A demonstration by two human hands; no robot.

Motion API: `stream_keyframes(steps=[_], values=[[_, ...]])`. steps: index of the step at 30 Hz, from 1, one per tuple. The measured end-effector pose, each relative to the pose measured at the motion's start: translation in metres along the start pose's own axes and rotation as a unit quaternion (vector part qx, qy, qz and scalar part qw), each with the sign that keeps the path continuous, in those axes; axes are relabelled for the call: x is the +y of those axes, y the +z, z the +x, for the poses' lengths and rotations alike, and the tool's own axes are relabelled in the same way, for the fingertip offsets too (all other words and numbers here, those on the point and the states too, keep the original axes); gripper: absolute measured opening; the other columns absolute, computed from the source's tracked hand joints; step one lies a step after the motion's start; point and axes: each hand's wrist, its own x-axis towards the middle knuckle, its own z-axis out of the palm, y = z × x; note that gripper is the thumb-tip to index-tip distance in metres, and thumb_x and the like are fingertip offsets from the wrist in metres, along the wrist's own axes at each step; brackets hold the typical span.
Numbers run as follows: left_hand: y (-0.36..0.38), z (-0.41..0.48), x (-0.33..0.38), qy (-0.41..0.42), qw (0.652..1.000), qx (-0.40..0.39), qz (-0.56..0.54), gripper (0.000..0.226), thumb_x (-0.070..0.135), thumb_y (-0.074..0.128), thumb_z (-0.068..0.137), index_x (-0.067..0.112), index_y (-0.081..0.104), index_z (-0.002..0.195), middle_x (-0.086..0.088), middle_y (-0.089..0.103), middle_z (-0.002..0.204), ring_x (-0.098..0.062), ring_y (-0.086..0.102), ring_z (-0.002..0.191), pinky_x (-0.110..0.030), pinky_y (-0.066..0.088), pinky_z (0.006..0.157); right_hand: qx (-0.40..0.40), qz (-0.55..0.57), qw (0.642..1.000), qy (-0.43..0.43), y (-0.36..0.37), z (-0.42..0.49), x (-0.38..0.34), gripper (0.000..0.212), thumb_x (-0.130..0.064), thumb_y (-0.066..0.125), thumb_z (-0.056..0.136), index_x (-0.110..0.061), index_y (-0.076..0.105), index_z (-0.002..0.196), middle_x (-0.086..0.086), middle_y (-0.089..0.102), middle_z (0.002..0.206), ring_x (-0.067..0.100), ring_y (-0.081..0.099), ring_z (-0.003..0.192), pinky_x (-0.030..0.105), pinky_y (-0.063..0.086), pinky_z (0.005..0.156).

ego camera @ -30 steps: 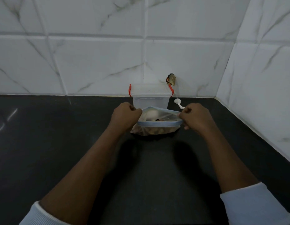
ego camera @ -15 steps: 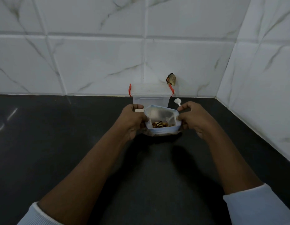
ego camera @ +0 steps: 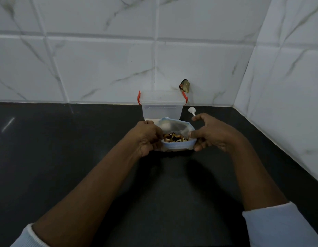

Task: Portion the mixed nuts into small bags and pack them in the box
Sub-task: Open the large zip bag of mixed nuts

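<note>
Open counter (ego camera: 65, 157) runs left and along the near edge, plenty of room. At the back edge the box (ego camera: 161, 111) stands in the way, scoop (ego camera: 191, 110) just right of it, bag (ego camera: 177, 144) close in front. The right wall (ego camera: 288, 104) hems the corner.

One zip bag (ego camera: 172, 127) holds mixed nuts (ego camera: 174, 138), too many and too small to count. Two hands flank it: left hand (ego camera: 147, 138), right hand (ego camera: 213, 134). By the countertop's (ego camera: 65, 157) back edge stand one clear box (ego camera: 161, 109) with two red latches (ego camera: 139, 98) and one white scoop (ego camera: 191, 110).
</note>
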Motion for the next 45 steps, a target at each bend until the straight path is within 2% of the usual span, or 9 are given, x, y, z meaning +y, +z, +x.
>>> stream_keyframes(steps=[3,8,15,25,30,35,38,42,45], values=[[-0.005,0.009,-0.004,0.017,1.0,0.025,0.009,0.033,0.003,0.067,0.089,-0.001,0.056,0.12,-0.021,0.062,0.106,-0.018,0.055,0.067,-0.028,0.05,0.05,0.066,-0.057,0.996,-0.012,0.001,0.006,0.002,0.03,-0.028,0.069,0.098,-0.009,0.056,0.118,0.018,0.073,0.093,0.023,0.07,0.066,0.03,0.057,0.053],[-0.005,0.017,-0.006,0.025,0.999,0.04,0.02,0.027,0.012,0.067,0.096,-0.006,0.062,0.115,-0.016,0.068,0.09,-0.019,0.061,0.06,-0.027,0.049,0.046,0.125,-0.042,0.99,-0.043,0.018,0.023,0.01,0.011,-0.016,0.066,0.097,-0.01,0.074,0.092,0.012,0.074,0.098,0.021,0.068,0.084,0.039,0.056,0.072],[-0.012,0.012,0.005,-0.046,0.998,0.007,-0.053,0.025,-0.002,0.047,0.101,-0.005,0.058,0.123,-0.017,0.064,0.092,-0.026,0.062,0.077,-0.036,0.054,0.064,0.087,0.338,0.933,0.083,0.016,0.03,0.009,0.017,-0.002,0.061,0.097,0.003,0.067,0.112,0.017,0.071,0.097,0.026,0.068,0.086,0.038,0.059,0.077],[-0.011,0.01,0.005,-0.068,0.994,0.0,-0.087,0.025,0.001,0.056,0.095,0.001,0.058,0.12,-0.01,0.059,0.096,-0.017,0.057,0.074,-0.03,0.054,0.068,0.093,0.008,0.995,0.023,0.0,0.014,0.008,0.019,-0.025,0.068,0.099,-0.012,0.059,0.111,0.018,0.071,0.098,0.024,0.065,0.069,0.031,0.054,0.052],[-0.004,0.008,-0.002,-0.06,0.995,0.004,-0.079,0.043,-0.014,0.056,0.089,0.004,0.056,0.128,-0.018,0.059,0.109,-0.024,0.063,0.088,-0.034,0.057,0.059,0.074,0.131,0.988,0.02,0.001,0.013,0.007,0.041,0.002,0.071,0.092,-0.009,0.05,0.126,0.027,0.069,0.105,0.023,0.069,0.055,0.03,0.059,0.051],[-0.003,0.008,-0.001,-0.042,0.987,0.024,-0.153,0.044,-0.023,0.045,0.086,0.001,0.059,0.12,-0.023,0.056,0.109,-0.032,0.062,0.09,-0.036,0.058,0.056,0.108,0.377,0.92,0.025,0.011,0.022,0.006,0.03,0.014,0.058,0.094,-0.011,0.052,0.11,0.024,0.066,0.11,0.03,0.076,0.079,0.041,0.065,0.062],[-0.006,0.007,0.002,-0.063,0.97,0.002,-0.236,0.029,-0.022,0.04,0.092,-0.004,0.055,0.11,-0.025,0.054,0.111,-0.034,0.061,0.101,-0.038,0.059,0.085,0.096,0.528,0.841,0.067,0.016,0.022,0.005,0.017,0.011,0.048,0.1,-0.003,0.056,0.099,0.023,0.065,0.1,0.031,0.068,0.088,0.042,0.06,0.082],[-0.012,0.012,0.003,-0.065,0.946,-0.004,-0.317,0.032,-0.018,0.037,0.097,-0.01,0.048,0.126,-0.028,0.053,0.112,-0.031,0.059,0.094,-0.038,0.051,0.088,0.101,0.584,0.798,0.109,0.018,0.024,0.007,0.019,0.007,0.041,0.102,0.009,0.058,0.095,0.024,0.064,0.097,0.034,0.063,0.097,0.046,0.051,0.093],[-0.013,0.013,0.002,-0.066,0.932,-0.004,-0.355,0.02,-0.017,0.039,0.096,-0.013,0.049,0.113,-0.03,0.054,0.108,-0.032,0.061,0.091,-0.036,0.053,0.086,0.113,0.61,0.777,0.111,0.02,0.025,0.007,0.02,0.009,0.038,0.102,0.012,0.056,0.092,0.025,0.062,0.096,0.034,0.063,0.091,0.044,0.051,0.093]])
